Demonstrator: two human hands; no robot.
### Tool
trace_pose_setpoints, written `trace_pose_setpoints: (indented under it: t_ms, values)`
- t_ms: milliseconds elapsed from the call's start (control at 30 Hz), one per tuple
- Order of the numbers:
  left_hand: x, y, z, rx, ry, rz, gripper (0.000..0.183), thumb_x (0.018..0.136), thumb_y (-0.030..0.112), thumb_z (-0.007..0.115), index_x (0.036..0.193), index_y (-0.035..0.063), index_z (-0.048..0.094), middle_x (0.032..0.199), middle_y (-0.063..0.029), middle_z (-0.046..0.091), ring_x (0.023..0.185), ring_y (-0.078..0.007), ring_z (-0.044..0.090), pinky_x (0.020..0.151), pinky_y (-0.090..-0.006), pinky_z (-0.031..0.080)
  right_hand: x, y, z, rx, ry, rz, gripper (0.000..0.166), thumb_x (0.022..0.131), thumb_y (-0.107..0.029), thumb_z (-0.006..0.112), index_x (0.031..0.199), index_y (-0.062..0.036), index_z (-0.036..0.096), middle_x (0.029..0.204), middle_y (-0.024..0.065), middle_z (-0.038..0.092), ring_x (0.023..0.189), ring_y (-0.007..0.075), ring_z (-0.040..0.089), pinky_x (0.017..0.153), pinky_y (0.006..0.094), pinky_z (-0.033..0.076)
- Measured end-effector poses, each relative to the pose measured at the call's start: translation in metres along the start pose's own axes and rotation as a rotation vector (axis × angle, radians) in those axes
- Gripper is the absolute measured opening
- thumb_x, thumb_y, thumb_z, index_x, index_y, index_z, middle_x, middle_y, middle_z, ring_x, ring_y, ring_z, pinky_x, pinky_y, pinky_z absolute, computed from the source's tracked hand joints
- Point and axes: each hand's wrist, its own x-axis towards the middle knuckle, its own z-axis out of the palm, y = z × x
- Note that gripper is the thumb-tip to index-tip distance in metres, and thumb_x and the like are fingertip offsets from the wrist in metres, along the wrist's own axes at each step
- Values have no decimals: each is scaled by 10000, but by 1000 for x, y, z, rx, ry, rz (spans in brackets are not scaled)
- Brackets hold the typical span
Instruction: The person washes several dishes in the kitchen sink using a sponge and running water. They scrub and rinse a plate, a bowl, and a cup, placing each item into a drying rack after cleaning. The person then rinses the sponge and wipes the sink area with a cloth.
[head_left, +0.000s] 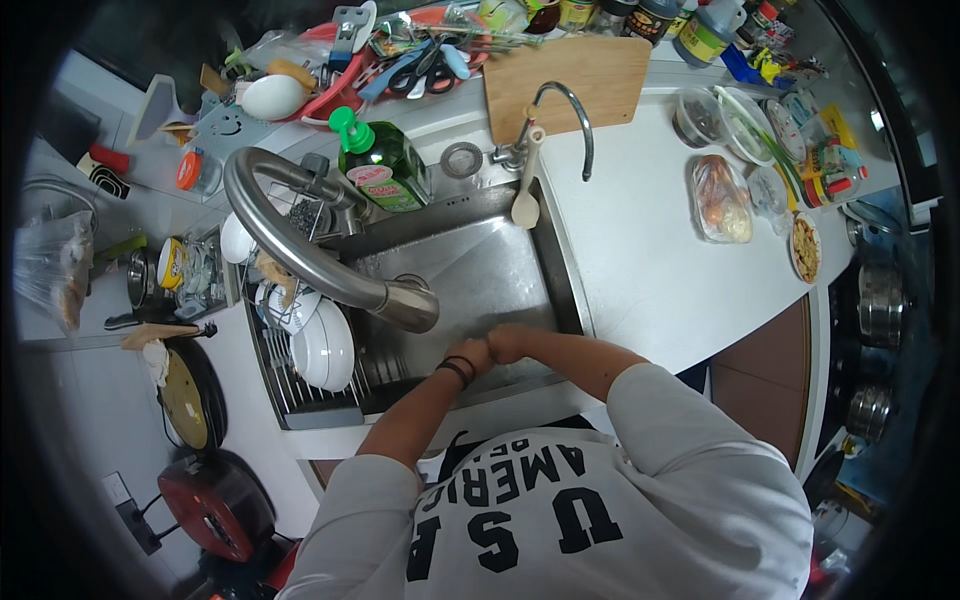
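Both my hands meet over the near part of a stainless steel sink. My left hand, with dark bands at its wrist, is curled and presses against my right hand, which looks like a fist. Whether anything is held between them is hidden. Left of the hands, white bowls stand on edge in a metal dish rack. The curved spout of a large faucet hangs over the sink, just beyond my left hand. A light-coloured spoon leans at the sink's far right corner.
A green dish soap bottle stands behind the sink. A thin gooseneck tap rises before a wooden cutting board. On the white counter at right are a wrapped food tray and a plate of food. A red appliance sits at left.
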Motion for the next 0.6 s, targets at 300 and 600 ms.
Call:
trace_pose_setpoints:
  t_ms: [300,600]
  values:
    - [-2,-4,-30,-954,595,81,585,693,163,691,1148,14,354,1016,-182,501,955,-256,537,730,-320,485,-33,-15,-36,1273,630,-188,550,794,-182,592,1297,-151,372,1304,161,306,1142,269,404,916,336,372]
    - [-44,12,-46,-907,497,379,598,739,72,617,1263,65,328,1223,-106,352,1035,-207,477,775,-288,469,3,5,-137,331,1603,38,390,778,-22,533,1164,-23,474,1097,191,482,1046,351,447,898,382,360]
